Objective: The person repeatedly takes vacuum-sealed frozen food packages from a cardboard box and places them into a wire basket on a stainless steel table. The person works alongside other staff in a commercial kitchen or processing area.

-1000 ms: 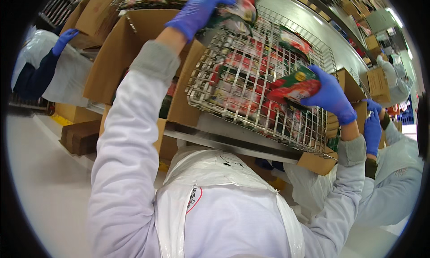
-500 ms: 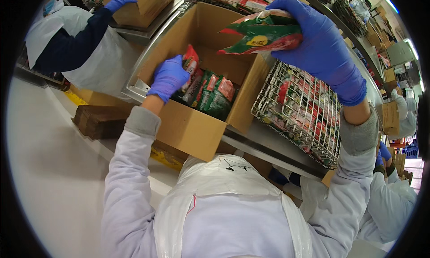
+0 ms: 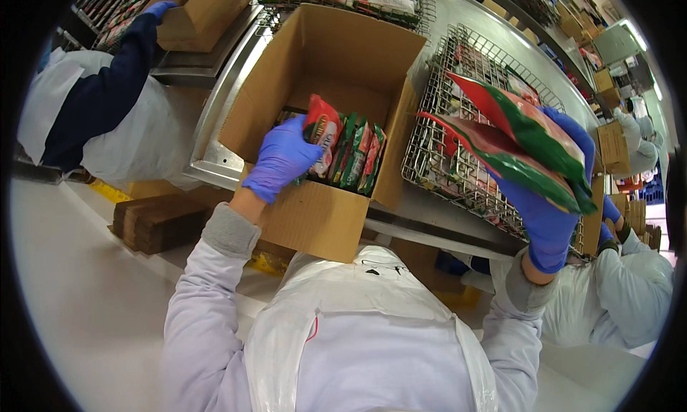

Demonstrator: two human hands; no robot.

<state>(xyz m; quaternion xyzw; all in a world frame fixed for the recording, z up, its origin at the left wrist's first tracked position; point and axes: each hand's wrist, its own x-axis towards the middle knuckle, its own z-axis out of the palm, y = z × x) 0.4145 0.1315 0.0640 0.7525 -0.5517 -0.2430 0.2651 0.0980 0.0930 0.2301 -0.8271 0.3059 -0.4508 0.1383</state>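
My left hand, in a blue glove, reaches over the near left side of an open cardboard box. Its fingers are closed on a red and green food pouch at the left end of a row. Several similar pouches stand on edge beside it in the box. To the right, my blue-gloved right hand is closed round two plump red and green pouches. These are held in the air over a wire basket, partly covering it. More pouches lie inside that basket.
Box and basket rest on a metal table. Another wire basket with pouches is behind the box. At left a co-worker handles a carton; flattened cardboard is stacked lower down. Another person is at right.
My right hand has swung right and down with its two pouches, from beside the box's opening to over the basket. My left hand has shifted slightly right, staying at the row of pouches.
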